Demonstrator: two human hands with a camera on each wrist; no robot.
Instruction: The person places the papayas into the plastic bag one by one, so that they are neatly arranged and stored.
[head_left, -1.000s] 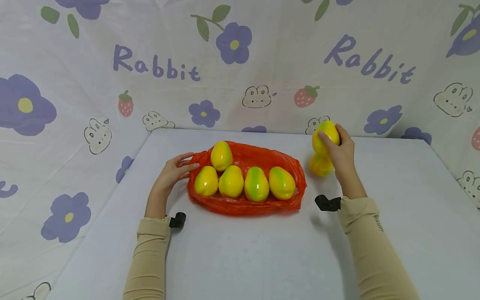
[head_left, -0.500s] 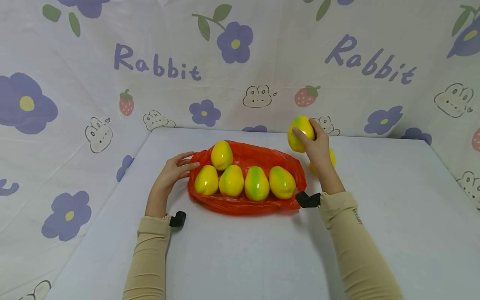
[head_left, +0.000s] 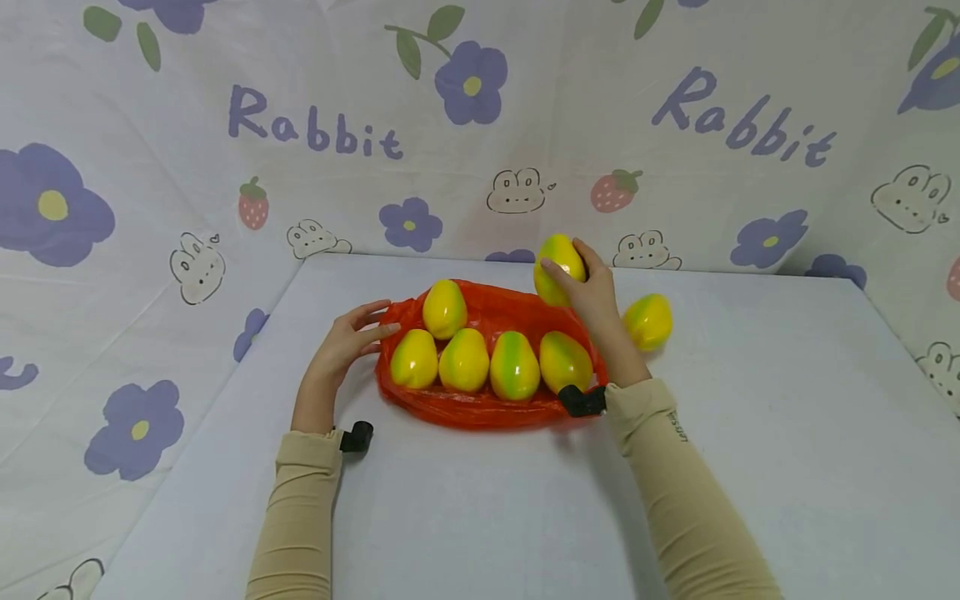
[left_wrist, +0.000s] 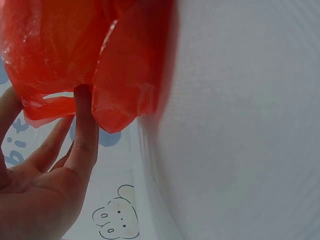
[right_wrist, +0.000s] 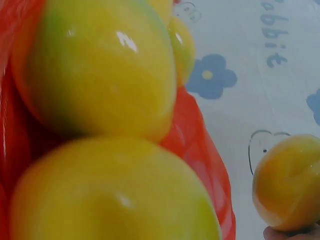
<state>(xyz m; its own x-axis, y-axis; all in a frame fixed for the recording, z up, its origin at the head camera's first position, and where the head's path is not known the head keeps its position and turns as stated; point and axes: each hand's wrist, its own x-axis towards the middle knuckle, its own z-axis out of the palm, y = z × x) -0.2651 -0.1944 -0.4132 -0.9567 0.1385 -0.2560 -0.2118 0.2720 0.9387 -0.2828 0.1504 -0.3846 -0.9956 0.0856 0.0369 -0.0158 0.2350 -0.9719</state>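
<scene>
My right hand [head_left: 597, 293] holds a glossy yellow papaya [head_left: 558, 268] with a green streak, raised over the back right of an opened red plastic bag [head_left: 480, 418]. In the right wrist view, that papaya [right_wrist: 287, 182] shows at the right edge above a fingertip. My left hand [head_left: 347, 346] touches the bag's left edge with spread, mostly straight fingers; the left wrist view shows one finger [left_wrist: 85, 130] against the red plastic [left_wrist: 125, 85]. Several papayas sit in the bag, four-abreast detail aside: a front row with a papaya [head_left: 513, 367] and one papaya [head_left: 445, 309] behind at left.
Another papaya [head_left: 649, 322] lies on the white table [head_left: 480, 508] right of the bag, behind my right forearm. A white cloth backdrop [head_left: 570, 100] with flowers and rabbits rises at the table's back edge. Black wrist-camera mounts [head_left: 357, 437] stick out from both sleeves.
My right hand has carried its papaya leftward, from above the loose papaya on the right to over the bag. The left hand and the papayas in the bag have stayed put.
</scene>
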